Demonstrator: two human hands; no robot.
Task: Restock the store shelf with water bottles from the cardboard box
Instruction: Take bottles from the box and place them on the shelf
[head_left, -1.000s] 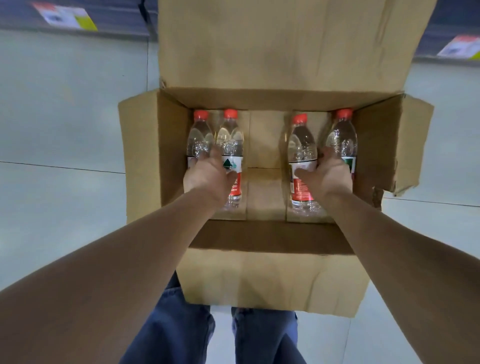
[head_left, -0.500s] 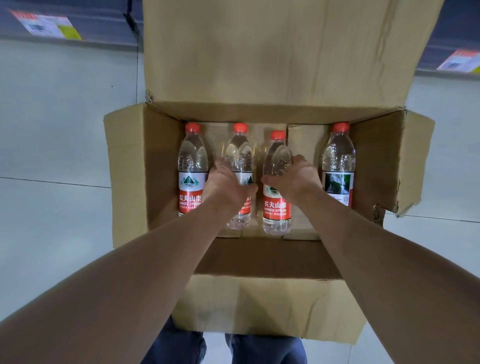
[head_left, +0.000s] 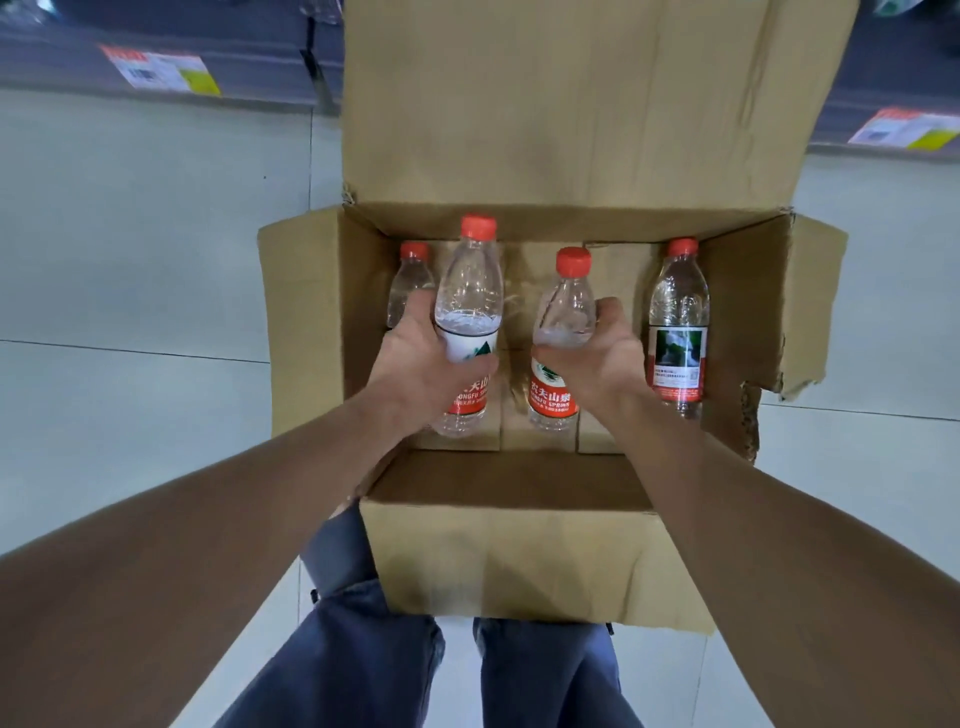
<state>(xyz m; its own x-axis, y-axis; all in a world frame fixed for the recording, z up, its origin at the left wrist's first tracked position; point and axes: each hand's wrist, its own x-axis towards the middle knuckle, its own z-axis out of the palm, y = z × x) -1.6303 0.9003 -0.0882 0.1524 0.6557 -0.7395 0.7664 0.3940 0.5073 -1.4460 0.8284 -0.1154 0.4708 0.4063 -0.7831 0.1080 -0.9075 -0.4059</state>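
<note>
Left forearm (head_left: 234, 493) and right forearm (head_left: 727, 493), both bare, reach forward from the lower corners and converge toward centre. Wrists roughly straight. Left hand (head_left: 415, 364) grips left-held bottle (head_left: 470, 291) around its middle from the left, thumb up along the near side, fingers wrapped behind and mostly hidden. Right hand (head_left: 602, 358) grips right-held bottle (head_left: 569, 306) from the right, thumb tip near its shoulder, fingers curled round the back. Hands near each other, not touching.

A pale tiled floor (head_left: 130, 260) was seen, crossed by thin dark joints. An open cardboard box (head_left: 519, 561) was set upon it, flaps spread outward, and a dark shelf base (head_left: 78, 57) was met along its far edge.
</note>
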